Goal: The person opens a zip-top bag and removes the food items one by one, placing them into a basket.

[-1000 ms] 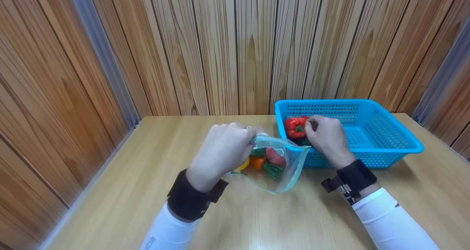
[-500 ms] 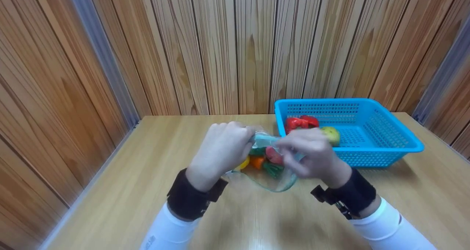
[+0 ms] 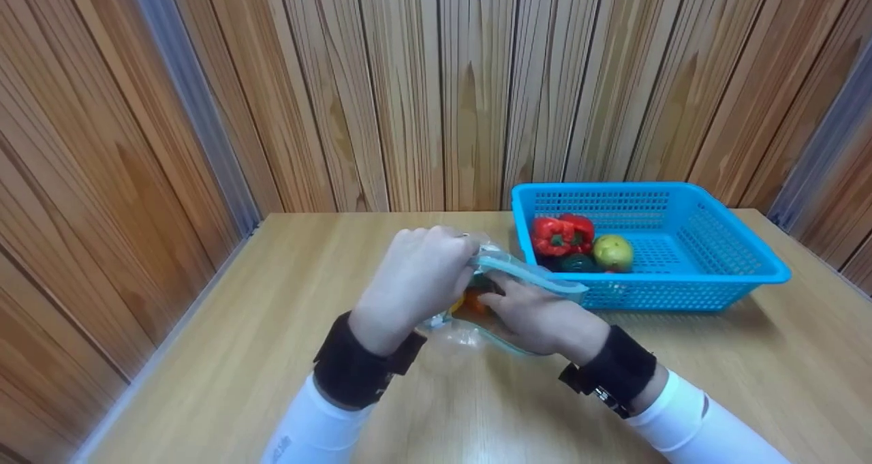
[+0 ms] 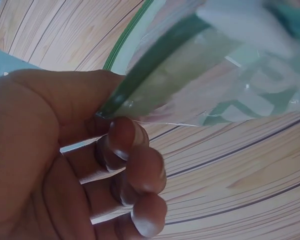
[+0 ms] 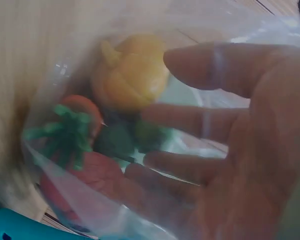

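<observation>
A clear zip bag (image 3: 538, 281) lies on the wooden table (image 3: 272, 355), holding several toy vegetables. My left hand (image 3: 463, 253) pinches the bag's green zip strip (image 4: 160, 80) between thumb and fingers and lifts the mouth. My right hand (image 3: 501, 304) reaches into the bag's mouth with fingers nearly straight. In the right wrist view those fingers (image 5: 210, 65) lie beside a yellow piece (image 5: 132, 75), an orange piece with a green top (image 5: 75, 120), a dark green piece (image 5: 115, 140) and a red piece (image 5: 90, 175). They grip none of them.
A blue plastic basket (image 3: 681, 294) stands just right of the bag, with a red pepper (image 3: 560, 234), a yellow-green apple (image 3: 612, 251) and a dark green item (image 3: 578, 263) in its left end. Wood-panel walls close off the table's far and left sides.
My right hand left the red pepper in the basket, swept left to the bag and went into its mouth. My left hand kept hold of the bag's edge.
</observation>
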Motion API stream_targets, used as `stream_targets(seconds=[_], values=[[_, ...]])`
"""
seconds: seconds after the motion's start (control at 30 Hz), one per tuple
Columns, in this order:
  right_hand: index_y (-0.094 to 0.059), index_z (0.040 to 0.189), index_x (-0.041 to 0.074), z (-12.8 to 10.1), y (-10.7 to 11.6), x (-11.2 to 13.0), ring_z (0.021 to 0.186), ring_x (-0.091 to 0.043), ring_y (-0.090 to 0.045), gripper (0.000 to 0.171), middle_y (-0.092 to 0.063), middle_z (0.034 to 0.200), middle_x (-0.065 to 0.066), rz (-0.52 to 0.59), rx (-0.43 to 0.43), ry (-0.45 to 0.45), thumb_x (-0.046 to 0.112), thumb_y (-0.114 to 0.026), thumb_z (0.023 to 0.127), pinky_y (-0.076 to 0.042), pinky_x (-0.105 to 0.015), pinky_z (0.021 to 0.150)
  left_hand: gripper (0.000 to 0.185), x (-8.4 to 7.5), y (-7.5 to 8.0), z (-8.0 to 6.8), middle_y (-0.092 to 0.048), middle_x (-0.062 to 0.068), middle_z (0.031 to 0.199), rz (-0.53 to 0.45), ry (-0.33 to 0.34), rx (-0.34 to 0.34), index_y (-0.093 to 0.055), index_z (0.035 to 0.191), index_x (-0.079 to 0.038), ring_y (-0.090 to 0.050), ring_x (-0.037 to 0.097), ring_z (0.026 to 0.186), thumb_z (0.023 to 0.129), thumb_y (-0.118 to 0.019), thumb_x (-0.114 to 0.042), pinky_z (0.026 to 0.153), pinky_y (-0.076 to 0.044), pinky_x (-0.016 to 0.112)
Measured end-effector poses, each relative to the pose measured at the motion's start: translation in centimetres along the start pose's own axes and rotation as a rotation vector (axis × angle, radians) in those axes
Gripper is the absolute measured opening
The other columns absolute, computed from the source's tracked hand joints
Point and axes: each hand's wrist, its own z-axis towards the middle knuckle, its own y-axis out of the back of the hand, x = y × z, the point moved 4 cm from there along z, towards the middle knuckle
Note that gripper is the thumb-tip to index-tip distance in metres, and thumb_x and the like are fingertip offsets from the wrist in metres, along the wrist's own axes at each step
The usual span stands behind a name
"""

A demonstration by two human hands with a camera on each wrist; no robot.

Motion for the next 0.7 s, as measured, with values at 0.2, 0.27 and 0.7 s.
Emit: stream_targets(seconds=[0.2, 0.27, 0.7], values=[[-0.064, 0.125, 0.006, 0.1, 0.2, 0.3, 0.104, -0.021, -0.059, 0.043, -0.063, 0.123, -0.007, -0.202, -0.066, 0.067, 0.029, -0.073, 0.090, -0.054, -0.037, 0.094, 0.013, 0.0, 0.1, 0.0, -0.058, 0.000, 0.066, -0.006, 0.005, 0.002, -0.076, 0.094, -0.010, -0.046, 0.013, 0.050, 0.092, -0.063, -0.010, 0.046, -0.034, 0.021], [-0.066, 0.120, 0.008, 0.2, 0.6, 0.4, 0.101, -0.019, -0.060, 0.035, -0.065, 0.119, -0.005, -0.153, -0.106, 0.080, 0.025, -0.071, 0.091, -0.056, -0.033, 0.090, 0.013, 0.0, 0.1, 0.0, -0.057, 0.000, 0.065, -0.001, 0.005, -0.006, -0.075, 0.093, -0.010, -0.045, 0.013, 0.050, 0.092, -0.063, -0.010, 0.045, -0.033, 0.021], [-0.073, 0.093, 0.003, -2.0, 5.4, 2.7, 0.077, -0.017, -0.071, 0.024, -0.072, 0.087, -0.007, -0.201, -0.648, 0.412, 0.015, -0.087, 0.076, -0.060, -0.030, 0.073, 0.015, 0.3, 0.3, 0.0, -0.057, -0.001, 0.065, 0.017, 0.013, -0.057, -0.078, 0.097, -0.012, -0.041, 0.011, 0.050, 0.093, -0.063, -0.011, 0.045, -0.031, 0.021]])
